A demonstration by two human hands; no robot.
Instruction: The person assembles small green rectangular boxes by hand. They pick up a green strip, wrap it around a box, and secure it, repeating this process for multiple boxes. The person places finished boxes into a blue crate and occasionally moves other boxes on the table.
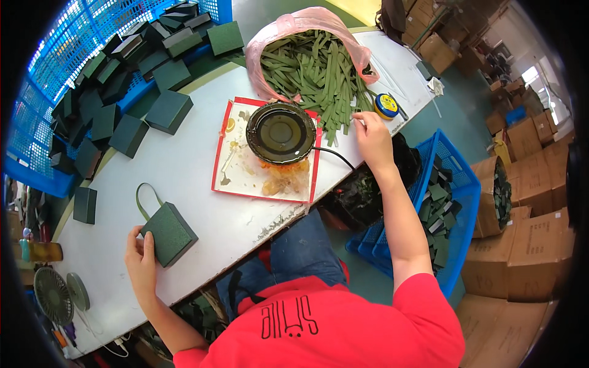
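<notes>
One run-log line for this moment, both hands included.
left hand: touching green box with strap loop | right hand: beside green straps, near blue-yellow tin | between: dark round dish on red-edged tray

A dark fan [53, 296] stands at the left edge of the worktop [110, 257], with pens [60, 339] by the near left corner and a white cord [97, 336] close to them. A blue-and-yellow tin [386, 105] sits towards the right end. Beyond that end, brown cartons [540, 240] are stacked on the floor [459, 119], a blue item [517, 115] among them.
</notes>
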